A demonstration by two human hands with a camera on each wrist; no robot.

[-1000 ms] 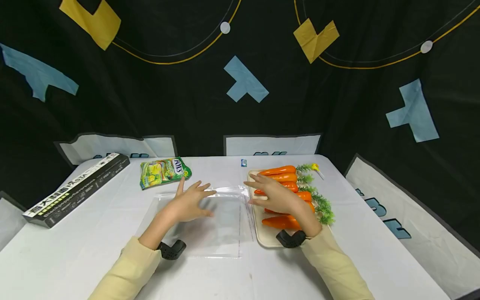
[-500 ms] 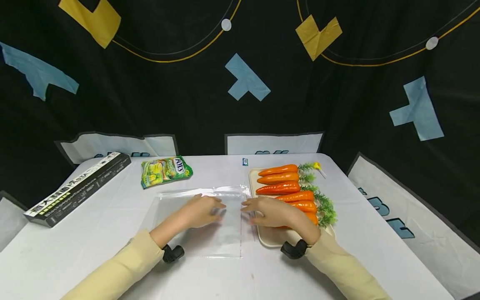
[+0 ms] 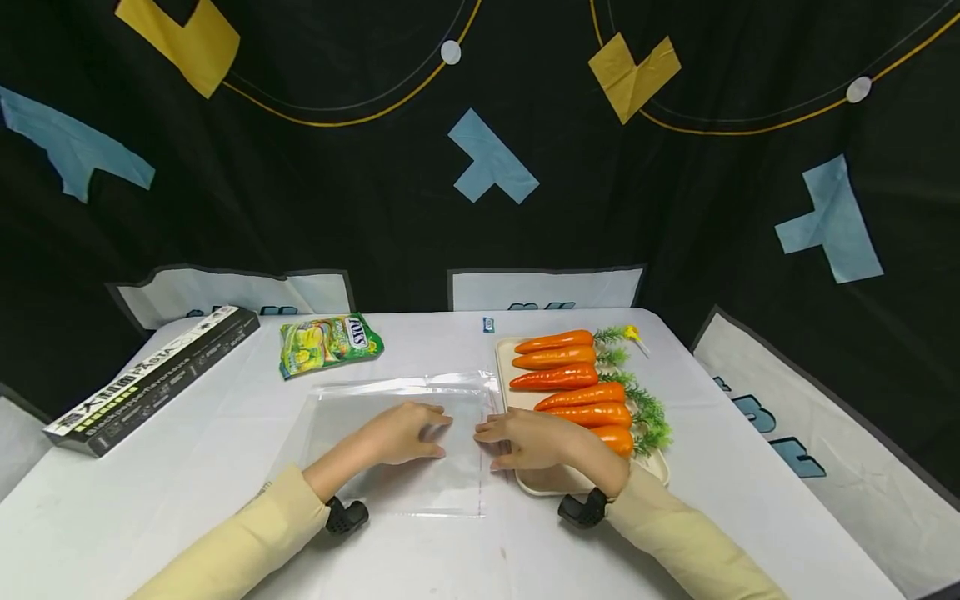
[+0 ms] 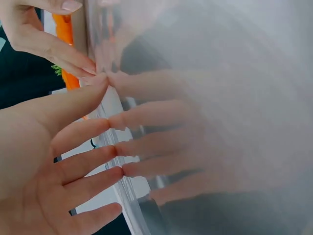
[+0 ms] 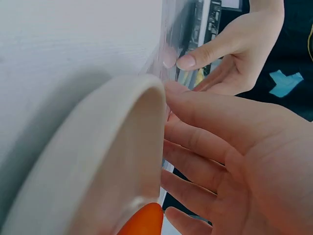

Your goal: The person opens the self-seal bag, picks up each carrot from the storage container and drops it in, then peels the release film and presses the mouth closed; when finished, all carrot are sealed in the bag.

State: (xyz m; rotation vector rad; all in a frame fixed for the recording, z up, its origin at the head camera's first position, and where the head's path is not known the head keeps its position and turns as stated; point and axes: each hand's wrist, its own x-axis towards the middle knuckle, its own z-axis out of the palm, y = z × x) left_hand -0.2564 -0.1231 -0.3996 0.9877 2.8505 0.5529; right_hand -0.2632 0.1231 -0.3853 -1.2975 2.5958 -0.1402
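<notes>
Plainly, the clear plastic bag [image 3: 397, 433] lies flat on the white table [image 3: 150, 500], thin, limp and slippery-looking; its open right edge seems the place to grip. The left hand [image 3: 401, 433] rests on it, fingers straight, while the right hand [image 3: 525, 439] touches that edge beside the carrot tray [image 3: 551, 482].

Both forearms, in pale yellow sleeves, enter from the lower edge of the head view and converge at centre. The left hand [image 3: 405, 433] lies palm down, fingers nearly straight and pointing right. The right hand [image 3: 525, 439] lies flat opposite, its fingertips almost meeting the left's.
</notes>
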